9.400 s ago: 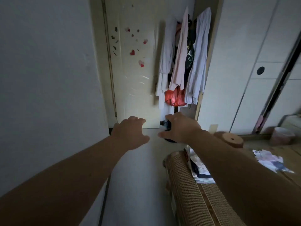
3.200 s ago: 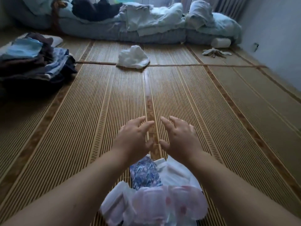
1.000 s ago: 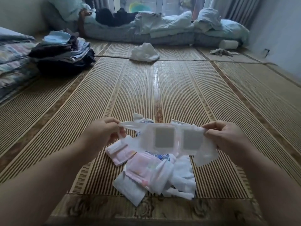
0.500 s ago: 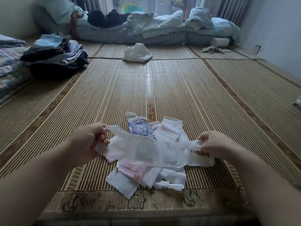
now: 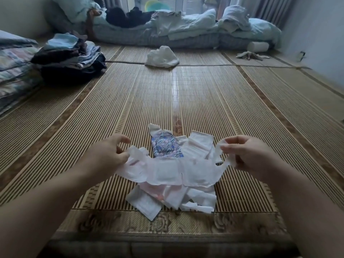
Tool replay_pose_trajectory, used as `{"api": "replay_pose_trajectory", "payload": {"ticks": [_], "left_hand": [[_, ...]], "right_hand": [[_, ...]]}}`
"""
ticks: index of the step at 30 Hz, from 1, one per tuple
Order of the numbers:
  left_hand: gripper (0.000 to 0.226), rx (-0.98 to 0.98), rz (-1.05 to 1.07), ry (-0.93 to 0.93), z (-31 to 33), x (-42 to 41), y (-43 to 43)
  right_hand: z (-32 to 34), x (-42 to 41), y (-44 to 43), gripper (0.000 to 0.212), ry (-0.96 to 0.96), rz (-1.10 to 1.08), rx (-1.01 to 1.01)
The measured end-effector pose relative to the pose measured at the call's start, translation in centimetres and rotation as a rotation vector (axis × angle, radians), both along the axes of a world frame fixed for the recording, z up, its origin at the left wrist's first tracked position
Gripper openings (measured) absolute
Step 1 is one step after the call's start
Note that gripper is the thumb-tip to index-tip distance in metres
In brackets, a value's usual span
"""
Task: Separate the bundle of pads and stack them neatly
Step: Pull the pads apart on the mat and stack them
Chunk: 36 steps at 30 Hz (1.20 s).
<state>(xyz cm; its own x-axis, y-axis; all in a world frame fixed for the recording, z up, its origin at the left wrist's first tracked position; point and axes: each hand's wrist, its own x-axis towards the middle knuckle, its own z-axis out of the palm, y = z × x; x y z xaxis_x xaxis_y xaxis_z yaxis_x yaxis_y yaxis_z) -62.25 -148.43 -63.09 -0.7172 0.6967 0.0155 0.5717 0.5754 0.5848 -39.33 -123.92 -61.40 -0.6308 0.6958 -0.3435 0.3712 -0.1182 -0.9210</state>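
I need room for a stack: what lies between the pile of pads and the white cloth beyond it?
Only bare mat, in the head view, from the pile of pads to the white cloth.

A striped woven bamboo mat (image 5: 204, 101) covers the floor; at its far edge lies a crumpled white cloth (image 5: 162, 57); beyond the mat runs a long low mattress heaped with pale blue bedding (image 5: 186, 38); on the mat's far left corner sits a stack of folded dark and pale blue clothes (image 5: 68, 58); off its far right corner, a white cylindrical roll (image 5: 257, 47).
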Motion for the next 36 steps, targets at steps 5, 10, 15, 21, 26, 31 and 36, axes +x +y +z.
{"api": "replay_pose_trajectory", "payload": {"ticks": [5, 10, 15, 21, 26, 31, 36], "left_hand": [[0.036, 0.294, -0.043, -0.339, 1.5, 1.2, 1.8], [0.033, 0.287, -0.076, -0.380, 1.8, 3.1, 3.9], [0.036, 0.222, -0.163, -0.435, 0.9, 4.9, 5.9], [0.042, -0.037, -0.369, -0.382, -0.6, 6.1, 7.3], [0.043, -0.115, -0.430, 0.131, -0.6, 5.2, 7.0], [0.044, -0.120, -0.450, 0.227, -1.4, 4.7, 6.7], [0.033, -0.011, -0.445, 0.142, -1.3, 4.1, 6.4]], "right_hand": [[-0.6, -3.4, -3.5, 0.019, -0.034, 0.099, 0.068], [-1.4, -5.0, -5.4, 0.015, -0.105, 0.221, 0.064], [-1.6, -4.9, -5.1, 0.036, -0.144, 0.267, 0.047], [-1.7, -4.3, -4.9, 0.039, -0.144, 0.335, 0.119], [-2.2, -4.1, -4.7, 0.036, -0.185, 0.400, 0.317], [-2.8, -4.4, -5.0, 0.036, -0.326, 0.482, 0.728], [-2.0, -3.7, -4.0, 0.032, -0.259, 0.403, 0.825]]}}
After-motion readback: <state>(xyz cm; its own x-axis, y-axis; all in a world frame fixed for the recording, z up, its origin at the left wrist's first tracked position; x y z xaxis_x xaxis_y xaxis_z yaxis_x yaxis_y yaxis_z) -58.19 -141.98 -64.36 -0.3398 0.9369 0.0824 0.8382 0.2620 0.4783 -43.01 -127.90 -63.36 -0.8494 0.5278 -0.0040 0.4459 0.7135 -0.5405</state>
